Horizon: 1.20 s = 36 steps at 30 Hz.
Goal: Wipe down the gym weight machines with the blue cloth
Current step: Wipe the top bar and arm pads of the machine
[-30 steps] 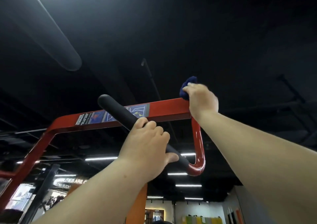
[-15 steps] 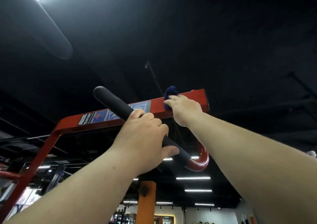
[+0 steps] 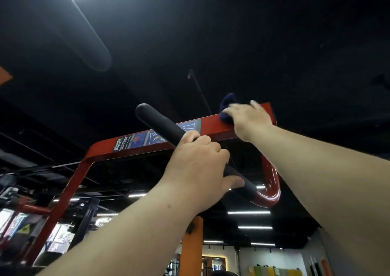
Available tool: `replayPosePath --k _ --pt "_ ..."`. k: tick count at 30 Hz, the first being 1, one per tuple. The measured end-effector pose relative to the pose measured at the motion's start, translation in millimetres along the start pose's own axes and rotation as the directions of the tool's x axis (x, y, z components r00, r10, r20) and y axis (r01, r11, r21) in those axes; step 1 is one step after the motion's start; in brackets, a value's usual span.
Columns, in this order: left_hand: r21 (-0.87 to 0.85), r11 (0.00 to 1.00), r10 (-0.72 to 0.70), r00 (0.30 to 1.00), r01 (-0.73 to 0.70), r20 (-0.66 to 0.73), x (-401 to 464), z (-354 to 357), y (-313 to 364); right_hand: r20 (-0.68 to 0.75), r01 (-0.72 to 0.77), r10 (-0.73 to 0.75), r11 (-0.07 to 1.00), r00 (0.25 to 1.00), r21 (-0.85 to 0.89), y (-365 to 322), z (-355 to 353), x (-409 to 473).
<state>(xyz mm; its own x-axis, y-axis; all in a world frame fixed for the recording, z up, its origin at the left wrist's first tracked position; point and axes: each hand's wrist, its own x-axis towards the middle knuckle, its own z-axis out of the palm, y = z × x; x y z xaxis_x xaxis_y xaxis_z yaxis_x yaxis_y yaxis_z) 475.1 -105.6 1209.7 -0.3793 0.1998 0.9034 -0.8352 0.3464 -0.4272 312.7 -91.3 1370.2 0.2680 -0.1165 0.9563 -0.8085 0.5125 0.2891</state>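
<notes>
Overhead runs the red top beam (image 3: 213,125) of a weight machine, with a printed label (image 3: 139,140) on its face. My right hand (image 3: 249,121) holds the dark blue cloth (image 3: 228,100) bunched against the beam near its right end. The cloth shows above and below my fingers. My left hand (image 3: 198,166) grips the black foam handle (image 3: 156,120), which slants up to the left in front of the beam. A glossy red curved tube (image 3: 272,182) joins the handle's lower end to the beam.
The beam bends down at the left into a slanted red post (image 3: 63,201). An orange pillar (image 3: 191,248) stands behind my left forearm. A large dark duct (image 3: 63,22) and strip lights hang from the black ceiling. More gym equipment shows at the lower left.
My right hand slid the cloth left along the beam, then back toward its right end. My left hand kept its grip on the handle. The camera tilted slightly.
</notes>
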Motion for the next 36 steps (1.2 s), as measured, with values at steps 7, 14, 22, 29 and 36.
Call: replayPosePath --k 7,14,22,29,36 --pt "-0.051 0.998 0.023 0.995 -0.028 -0.098 -4.0 4.1 -3.8 0.048 0.261 -0.264 0.964 0.963 0.051 0.5 -1.8 -29.0" --pt "-0.058 0.997 0.046 0.987 -0.056 -0.156 -5.7 16.1 -5.0 -0.12 0.154 -0.138 0.979 0.983 0.135 7.3 -0.4 -62.9" --pt "-0.249 0.962 -0.19 0.926 0.11 -0.327 -49.9 28.4 30.1 -0.102 -0.033 0.202 0.572 0.974 0.82 3.1 -25.5 -119.1" --pt "-0.835 -0.422 -0.328 0.8 0.352 0.503 -45.3 5.3 103.0 -0.44 0.382 0.089 0.362 0.894 0.85 -25.7 -21.5 -213.0" --pt "-0.857 -0.348 -0.81 0.337 0.381 0.479 -56.8 14.7 111.8 -0.373 0.355 -0.064 0.49 0.926 0.796 -20.5 -10.2 -212.7"
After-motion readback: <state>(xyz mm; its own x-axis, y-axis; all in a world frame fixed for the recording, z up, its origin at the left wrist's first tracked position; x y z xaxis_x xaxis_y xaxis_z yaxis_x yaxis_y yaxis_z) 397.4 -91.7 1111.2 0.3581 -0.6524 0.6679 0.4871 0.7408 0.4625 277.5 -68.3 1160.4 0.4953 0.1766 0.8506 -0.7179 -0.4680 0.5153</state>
